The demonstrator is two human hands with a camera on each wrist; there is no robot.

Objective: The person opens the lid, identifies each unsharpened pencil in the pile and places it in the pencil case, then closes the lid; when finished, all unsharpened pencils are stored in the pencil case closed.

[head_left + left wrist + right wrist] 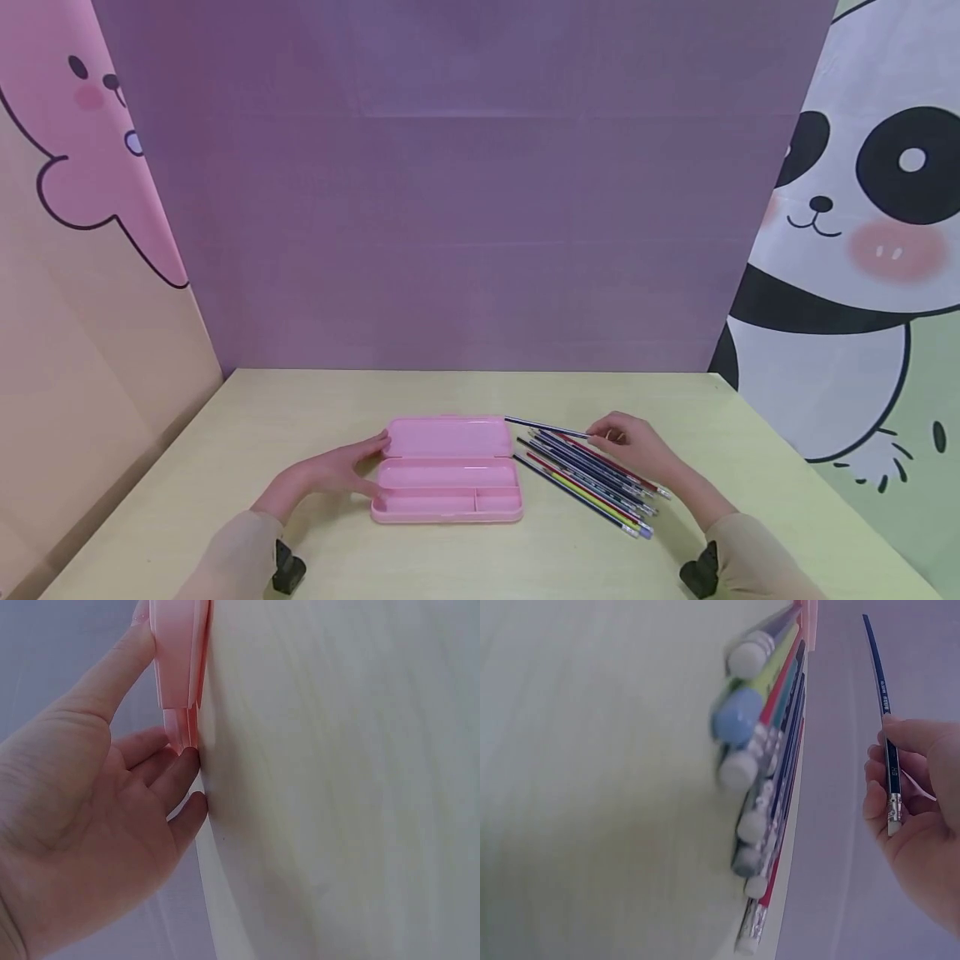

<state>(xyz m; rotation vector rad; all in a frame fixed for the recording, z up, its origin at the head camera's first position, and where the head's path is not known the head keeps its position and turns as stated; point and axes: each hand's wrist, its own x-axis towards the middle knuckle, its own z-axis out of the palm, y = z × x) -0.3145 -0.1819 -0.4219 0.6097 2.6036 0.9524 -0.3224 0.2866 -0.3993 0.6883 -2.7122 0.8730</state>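
Note:
A pink pencil case (426, 502) lies with its lid (448, 437) folded back, its compartments bare. My left hand (339, 469) holds the case at its left side, thumb at the near tray corner and fingers by the lid; in the left wrist view, the case's pink end (176, 656) shows beside the thumb. My right hand (636, 446) pinches a dark blue pencil (891, 761) near its eraser end, and the tip points left toward the lid's right edge. Below that hand, several pencils (588, 475) lie in a loose slanted bundle, erasers toward the near right.
The light wooden table (360, 567) ends at a purple backdrop (465, 208). A panda picture (825, 275) stands on the right wall and a pink cartoon figure (97, 167) on the left. One blue pencil (577, 497) lies along the bundle's near side.

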